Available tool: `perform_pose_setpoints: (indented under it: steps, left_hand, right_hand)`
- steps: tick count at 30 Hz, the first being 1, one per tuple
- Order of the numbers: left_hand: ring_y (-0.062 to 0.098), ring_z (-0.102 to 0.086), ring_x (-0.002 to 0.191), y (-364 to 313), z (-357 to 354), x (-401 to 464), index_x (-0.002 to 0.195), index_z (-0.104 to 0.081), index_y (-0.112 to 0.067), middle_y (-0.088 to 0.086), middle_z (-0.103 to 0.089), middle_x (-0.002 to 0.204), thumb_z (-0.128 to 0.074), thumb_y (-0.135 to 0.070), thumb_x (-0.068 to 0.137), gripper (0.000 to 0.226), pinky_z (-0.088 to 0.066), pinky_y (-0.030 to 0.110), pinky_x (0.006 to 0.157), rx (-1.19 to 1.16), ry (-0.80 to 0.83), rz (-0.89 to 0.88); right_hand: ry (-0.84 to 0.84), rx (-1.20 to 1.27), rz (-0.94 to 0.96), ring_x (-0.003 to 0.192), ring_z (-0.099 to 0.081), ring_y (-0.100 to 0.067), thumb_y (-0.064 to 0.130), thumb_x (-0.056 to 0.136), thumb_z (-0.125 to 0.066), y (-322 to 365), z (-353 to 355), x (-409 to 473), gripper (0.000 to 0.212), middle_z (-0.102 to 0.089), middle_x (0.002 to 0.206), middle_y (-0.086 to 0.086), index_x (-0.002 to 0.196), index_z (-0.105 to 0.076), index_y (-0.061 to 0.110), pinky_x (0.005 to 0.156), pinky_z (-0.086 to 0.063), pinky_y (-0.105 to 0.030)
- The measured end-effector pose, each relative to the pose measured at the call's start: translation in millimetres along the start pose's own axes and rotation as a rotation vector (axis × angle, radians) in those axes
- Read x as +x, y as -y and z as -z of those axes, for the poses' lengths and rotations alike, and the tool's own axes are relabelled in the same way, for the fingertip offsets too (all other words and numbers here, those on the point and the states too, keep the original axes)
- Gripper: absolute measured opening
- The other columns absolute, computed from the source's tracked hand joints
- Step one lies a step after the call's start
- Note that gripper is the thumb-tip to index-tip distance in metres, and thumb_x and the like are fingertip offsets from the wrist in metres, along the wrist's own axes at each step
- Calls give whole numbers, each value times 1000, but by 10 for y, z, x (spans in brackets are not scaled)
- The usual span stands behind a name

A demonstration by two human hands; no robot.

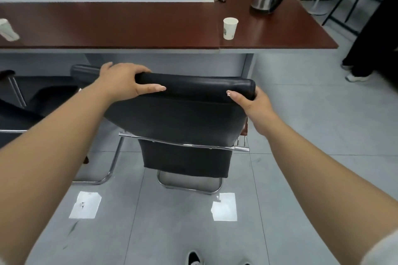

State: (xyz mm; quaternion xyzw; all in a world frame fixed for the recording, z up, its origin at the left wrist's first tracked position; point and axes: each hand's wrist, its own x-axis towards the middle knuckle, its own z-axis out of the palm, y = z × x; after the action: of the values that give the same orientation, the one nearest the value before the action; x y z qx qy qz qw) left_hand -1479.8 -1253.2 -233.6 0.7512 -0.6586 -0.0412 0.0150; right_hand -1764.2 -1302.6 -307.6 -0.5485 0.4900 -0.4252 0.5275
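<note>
You have both hands on the top of the black office chair [189, 118]. It stands on the grey tiled floor [301, 114] just short of the near edge of the conference table [129, 28], towards that edge's right corner.

Your left hand [122, 80] wraps the left end of the backrest's top, fingers curled over the far side and thumb laid along the near face. Your right hand [255, 103] grips the right corner with the thumb on the near face; its fingers go round the far side, out of sight.

The grip looks made, so the step in hand is shifting the chair. Whether it goes in towards the table or out from it, you cannot tell here. The backrest sits slightly askew to the table edge, so the next move calls for even effort from both hands to bring it square.

The backrest is padded, in smooth leather-like upholstery with a dull sheen, a rolled top and a seam just below it. A chrome tube frame [183, 144] crosses the back and loops into a sled base with no castors visible, so expect it to drag on the tile rather than roll.

The table top is glossy reddish-brown. A paper cup [230, 28] stands near its near edge.
</note>
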Motion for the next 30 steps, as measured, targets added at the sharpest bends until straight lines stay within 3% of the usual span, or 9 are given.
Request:
perform_pose_setpoints:
  steps: [2, 5, 9, 14, 19, 22, 27, 30]
  left_hand:
    - [25, -47, 121, 14, 2, 13, 126, -52, -27, 0, -58, 125, -34, -82, 56, 91, -26, 43, 105, 21, -18, -37]
    - [25, -47, 117, -14, -17, 30, 119, -56, -26, -1, -60, 117, -36, -80, 56, 86, -26, 40, 100, -4, -66, -40]
    - [26, -45, 117, -181, -38, 129, 111, -61, -20, 2, -62, 112, -47, -73, 62, 73, -21, 39, 100, -80, -140, -12]
    - [25, -45, 112, -257, -43, 226, 100, -62, -19, -3, -58, 96, -52, -71, 63, 64, -21, 39, 98, -133, -187, 29]
    - [24, -44, 115, -529, -108, 227, 108, -62, -16, 1, -61, 108, -57, -67, 68, 65, -20, 40, 99, -153, -236, 61]
    - [23, -46, 112, -755, -162, 230, 103, -62, -18, -2, -59, 100, -53, -71, 66, 65, -22, 40, 96, -126, -245, 59]
    - [23, -46, 109, -773, -130, 208, 97, -58, -22, -7, -53, 92, -53, -71, 67, 57, -21, 40, 97, -132, -180, 50]
    - [24, -46, 110, -777, -121, 169, 104, -58, -22, -6, -54, 95, -51, -71, 69, 61, -21, 40, 99, -125, -159, 43]
  right_hand:
    - [6, 2, 3, 97, -59, -8, 30, 77, -74, -5, 12, -15, 24, -63, 96, 12, 93, -57, 31, 87, -45, -22]
    - [7, 25, 3, 89, -57, 0, 29, 80, -71, 15, 3, 3, 18, -61, 92, 15, 87, -55, 32, 81, -45, -16]
    - [-52, 113, -17, 105, -61, -19, 33, 74, -76, -18, 45, 99, 23, -66, 100, 6, 90, -60, 30, 99, -47, -39]
    - [-17, 121, -15, 108, -60, -24, 34, 73, -75, 15, 163, 326, 23, -66, 105, 0, 91, -62, 31, 100, -46, -45]
    - [-32, 156, -28, 96, -63, -20, 25, 78, -72, 18, 398, 400, 16, -66, 96, 0, 89, -62, 25, 82, -52, -28]
    - [-63, 174, -35, 83, -62, -12, 16, 86, -64, 20, 584, 437, 9, -64, 89, 3, 87, -59, 23, 67, -50, -20]
    - [-15, 186, -66, 89, -64, -14, 27, 75, -73, -14, 659, 453, 22, -66, 95, 1, 93, -61, 23, 70, -50, -21]
    - [4, 197, -84, 95, -62, -15, 26, 81, -70, -13, 664, 395, 25, -65, 100, 2, 103, -59, 20, 73, -49, -20]
